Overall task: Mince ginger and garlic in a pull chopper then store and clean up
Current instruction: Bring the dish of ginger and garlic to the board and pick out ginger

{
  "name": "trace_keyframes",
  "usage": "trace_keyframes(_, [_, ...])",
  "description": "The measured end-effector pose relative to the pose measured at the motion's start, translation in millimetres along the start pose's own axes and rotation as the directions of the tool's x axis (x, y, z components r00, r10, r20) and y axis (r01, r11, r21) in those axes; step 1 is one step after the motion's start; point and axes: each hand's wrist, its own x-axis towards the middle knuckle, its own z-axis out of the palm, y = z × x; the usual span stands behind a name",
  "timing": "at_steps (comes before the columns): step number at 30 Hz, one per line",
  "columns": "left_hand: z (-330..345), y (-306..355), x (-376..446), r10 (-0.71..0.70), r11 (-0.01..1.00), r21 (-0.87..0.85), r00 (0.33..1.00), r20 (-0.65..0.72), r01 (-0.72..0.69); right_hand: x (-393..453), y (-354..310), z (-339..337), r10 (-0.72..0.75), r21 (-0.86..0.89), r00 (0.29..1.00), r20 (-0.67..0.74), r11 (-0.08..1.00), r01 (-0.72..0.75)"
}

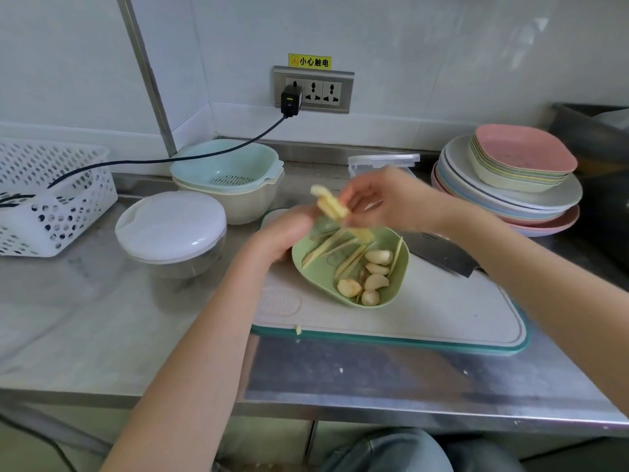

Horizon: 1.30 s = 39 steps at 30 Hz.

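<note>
A green dish (401, 264) on the white cutting board (425, 311) holds ginger strips (343, 250) and several peeled garlic cloves (374, 274). My left hand (282, 236) grips the dish's far-left rim. My right hand (381, 199) pinches a bunch of ginger slices (328, 206) lifted above the dish; the picture is blurred there. The pull chopper (170, 229), a clear bowl with a white lid on, stands to the left of the board.
A dark cleaver (439, 253) lies on the board behind the dish. Stacked colander bowls (228, 178), a clear lidded container (383, 161), stacked plates (510, 185) and a white basket (47, 199) stand around. A cable (153, 161) crosses the bowls.
</note>
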Motion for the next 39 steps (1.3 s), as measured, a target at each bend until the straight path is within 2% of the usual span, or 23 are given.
trace_keyframes(4, [-5.1, 2.9, -2.0, -0.012, 0.999, 0.045, 0.999, -0.052, 0.015, -8.4, 6.1, -29.8, 0.152, 0.371, 0.965, -0.214, 0.926, -0.063])
trace_keyframes(6, [-10.8, 4.4, -3.1, 0.004, 1.0, 0.012, 0.996, -0.093, -0.003, -16.3, 11.5, -45.1, 0.252, 0.444, 0.936, -0.244, 0.887, -0.123])
trace_keyframes(8, [-18.6, 5.3, -2.6, -0.005, 0.999, -0.038, 0.981, -0.192, -0.003, -25.4, 17.0, -53.9, 0.339, 0.385, 0.92, -0.195, 0.89, -0.246])
trace_keyframes(11, [-27.6, 2.2, 1.3, -0.037, 0.987, -0.158, 0.939, -0.342, -0.018, -36.6, 25.5, -47.4, 0.436, 0.105, 0.897, -0.079, 0.898, -0.427])
trace_keyframes(14, [-28.5, -1.2, 5.4, -0.074, 0.968, -0.247, 0.885, -0.459, -0.047, -43.4, 31.1, -30.4, 0.474, 0.046, 0.88, -0.034, 0.88, -0.473])
trace_keyframes(18, [-24.8, 4.9, 4.4, -0.084, 0.951, -0.291, 0.82, -0.566, -0.103, -41.4, 34.1, -7.7, 0.428, -0.092, 0.903, -0.021, 0.899, -0.428])
trace_keyframes(22, [-21.2, 4.9, 2.9, -0.073, 0.947, -0.295, 0.815, -0.575, -0.124, -40.6, 30.3, -5.6, 0.405, -0.203, 0.914, -0.04, 0.892, -0.404])
trace_keyframes(27, [-22.6, 3.6, 6.3, -0.152, 0.9, -0.425, 0.85, -0.504, -0.091, -50.4, 23.0, -14.7, 0.396, -0.276, 0.918, 0.0, 0.883, -0.38])
trace_keyframes(30, [-21.9, 6.7, 5.6, -0.213, 0.84, -0.538, 0.866, -0.453, -0.075, -55.5, 21.2, -14.2, 0.377, -0.352, 0.926, 0.01, 0.868, -0.35])
trace_keyframes(35, [-19.1, 9.0, 5.1, -0.239, 0.794, -0.605, 0.886, -0.396, -0.056, -48.6, 20.3, 5.7, 0.361, -0.323, 0.932, -0.017, 0.88, -0.347])
trace_keyframes(39, [-20.5, 8.1, 8.3, -0.146, 0.833, -0.544, 0.906, -0.396, -0.104, -37.7, 20.0, 18.8, 0.326, -0.263, 0.945, -0.013, 0.911, -0.318])
